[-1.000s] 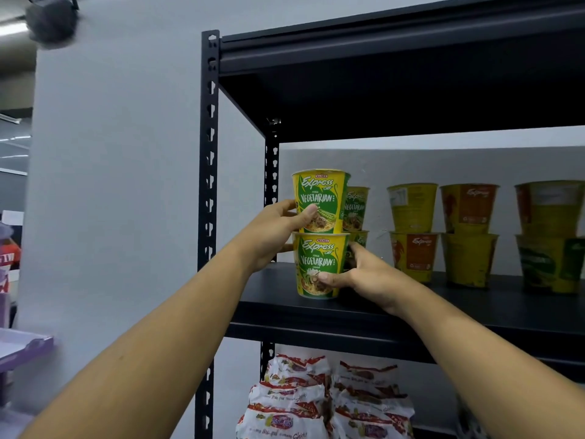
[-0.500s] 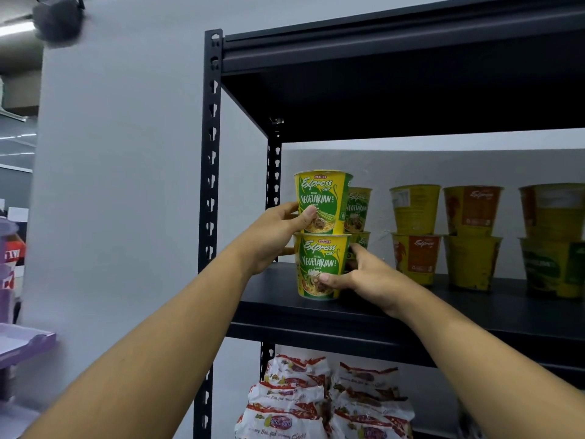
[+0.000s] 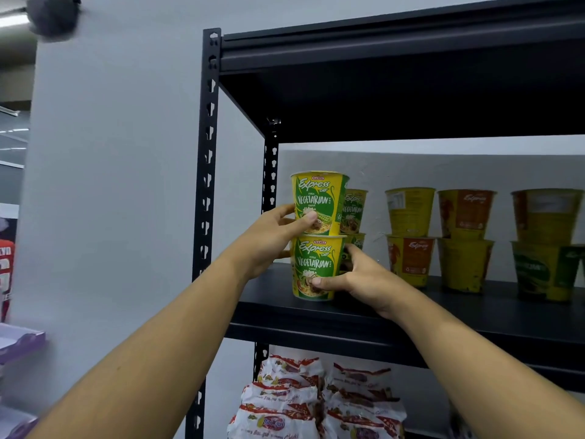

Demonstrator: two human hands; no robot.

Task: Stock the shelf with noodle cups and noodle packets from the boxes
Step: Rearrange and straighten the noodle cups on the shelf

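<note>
Two yellow-green vegetarian noodle cups stand stacked at the front left of the black shelf board (image 3: 411, 315). My left hand (image 3: 272, 239) grips the upper cup (image 3: 318, 198) from the left, thumb across its front. My right hand (image 3: 361, 280) holds the lower cup (image 3: 315, 261) from the right, thumb on its base. Another stack of two vegetarian cups (image 3: 354, 210) sits right behind them, partly hidden. Further right along the back stand more stacked cups (image 3: 410, 236). White and red noodle packets (image 3: 285, 403) lie piled on the shelf below.
The shelf's black perforated front post (image 3: 207, 172) rises left of my hands, with a grey wall behind it. The board above (image 3: 395, 99) hangs low over the cups. A purple tray (image 3: 19, 343) shows at the far left edge.
Both hands stay on the stacked cups in nearly the same place. The view has shifted slightly; the cups have not visibly moved on the shelf.
</note>
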